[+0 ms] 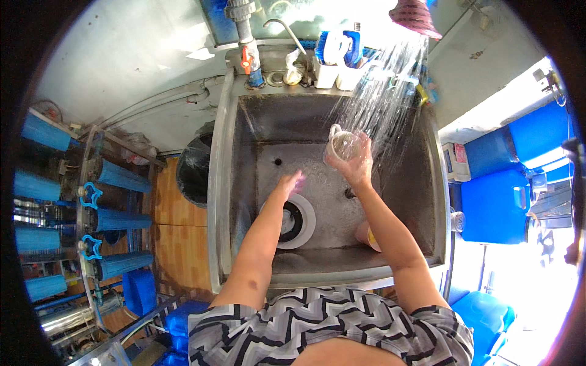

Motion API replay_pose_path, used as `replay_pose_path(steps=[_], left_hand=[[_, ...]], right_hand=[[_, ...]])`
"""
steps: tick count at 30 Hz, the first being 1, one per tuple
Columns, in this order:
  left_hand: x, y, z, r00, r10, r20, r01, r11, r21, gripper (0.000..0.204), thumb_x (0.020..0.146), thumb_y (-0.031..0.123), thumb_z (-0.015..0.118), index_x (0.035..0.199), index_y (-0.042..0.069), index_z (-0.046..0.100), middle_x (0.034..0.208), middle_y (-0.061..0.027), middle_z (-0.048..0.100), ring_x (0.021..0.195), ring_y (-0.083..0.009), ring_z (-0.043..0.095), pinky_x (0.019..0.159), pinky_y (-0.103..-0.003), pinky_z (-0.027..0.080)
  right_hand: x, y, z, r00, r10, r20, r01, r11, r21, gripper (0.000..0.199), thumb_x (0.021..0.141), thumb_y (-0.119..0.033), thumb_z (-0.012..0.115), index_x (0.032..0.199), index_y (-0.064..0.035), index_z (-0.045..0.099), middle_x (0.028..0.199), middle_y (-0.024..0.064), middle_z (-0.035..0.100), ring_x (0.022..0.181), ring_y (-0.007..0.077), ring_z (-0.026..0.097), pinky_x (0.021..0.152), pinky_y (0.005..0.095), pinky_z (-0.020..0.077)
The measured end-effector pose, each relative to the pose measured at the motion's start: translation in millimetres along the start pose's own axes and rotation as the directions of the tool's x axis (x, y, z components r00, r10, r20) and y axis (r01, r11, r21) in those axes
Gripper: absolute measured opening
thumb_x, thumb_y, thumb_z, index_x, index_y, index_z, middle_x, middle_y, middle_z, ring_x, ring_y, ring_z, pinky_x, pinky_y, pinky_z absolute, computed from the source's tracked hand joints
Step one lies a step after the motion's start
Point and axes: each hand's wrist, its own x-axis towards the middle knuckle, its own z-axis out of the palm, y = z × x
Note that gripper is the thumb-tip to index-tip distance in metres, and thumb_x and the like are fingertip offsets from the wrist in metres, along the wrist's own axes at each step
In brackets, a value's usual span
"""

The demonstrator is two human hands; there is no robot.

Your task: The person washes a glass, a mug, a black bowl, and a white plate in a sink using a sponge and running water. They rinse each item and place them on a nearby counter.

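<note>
My right hand (pixel 357 165) is closed around a pale mug (pixel 343 146), held tilted over the sink (pixel 271 165) with its loop handle at the upper left. Water (pixel 387 85) falls in streams beside the mug and this hand. My left hand (pixel 292 182) hovers over the left part of the basin, blurred, its fingers stretched toward the right with nothing visible in them. Beneath that wrist lies a round white piece (pixel 307 224) with a black ring, partly covered by my forearm. A pinkish cup-like container (pixel 366 235) rests near the front wall, half hidden by my right forearm.
A reddish shower head (pixel 415 18) hangs above the back right. Along the back ledge stand a pipe with an orange valve handle (pixel 246 60), a curved tap (pixel 285 27) and blue bottles (pixel 352 47). A black bin (pixel 195 171) is left of the sink; blue jugs (pixel 494 204) are right.
</note>
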Motion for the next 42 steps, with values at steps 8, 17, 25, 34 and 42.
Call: replay_pose_path(steps=[8,17,25,34,42], left_hand=[[-19,-157,-5,0.909,-0.032,-0.416,0.316,0.702,0.638,0.038,0.088,0.031,0.048,0.105,0.002,0.065,0.116,-0.0248,0.058,0.110,-0.0367,0.057,0.091,-0.044,0.046],[32,-279,2,0.929,0.009,-0.370,0.327,0.448,0.832,0.038,0.087,0.033,0.047,0.103,0.004,0.067,0.113,-0.0213,0.061,0.106,-0.0356,0.059,0.089,-0.043,0.048],[38,-185,-13,0.959,-0.283,-0.026,0.163,0.474,0.865,0.035,0.078,0.036,0.067,0.068,0.002,0.066,0.064,-0.0143,0.061,0.058,-0.0256,0.060,0.053,-0.043,0.045],[-22,92,60,0.987,0.156,0.035,-0.159,0.979,0.125,0.029,0.090,0.036,0.050,0.096,0.008,0.057,0.083,-0.0071,0.057,0.074,-0.0179,0.052,0.062,-0.032,0.041],[-41,177,92,0.976,0.138,0.166,-0.045,0.882,-0.469,0.046,0.094,0.044,0.044,0.123,0.009,0.051,0.117,-0.0095,0.061,0.094,-0.0257,0.065,0.078,-0.043,0.055]], right_hand=[[-1,-22,-12,0.985,0.118,0.124,-0.148,0.951,0.272,0.101,0.048,-0.020,0.089,0.128,-0.0008,0.030,0.115,0.0120,0.048,0.106,0.0237,0.052,0.092,0.0360,0.0452],[1,-12,-25,0.999,0.020,0.028,-0.017,0.994,-0.113,0.107,0.045,-0.019,0.089,0.134,-0.0021,0.032,0.120,0.0144,0.053,0.111,0.0263,0.053,0.097,0.0374,0.0409],[13,-34,-26,0.956,0.171,0.237,-0.264,0.855,0.447,0.094,0.055,-0.006,0.082,0.134,-0.0026,0.030,0.119,0.0158,0.052,0.109,0.0257,0.054,0.093,0.0402,0.0453],[23,-25,-7,0.651,0.428,0.627,-0.687,-0.019,0.726,0.033,0.086,-0.024,0.057,0.110,-0.0017,0.058,0.107,0.0152,0.062,0.090,0.0264,0.064,0.076,0.0420,0.0539],[50,-52,-45,0.962,0.150,0.229,-0.259,0.768,0.586,0.098,0.060,-0.017,0.082,0.138,0.0036,0.027,0.110,0.0196,0.059,0.099,0.0243,0.060,0.081,0.0379,0.0504]])
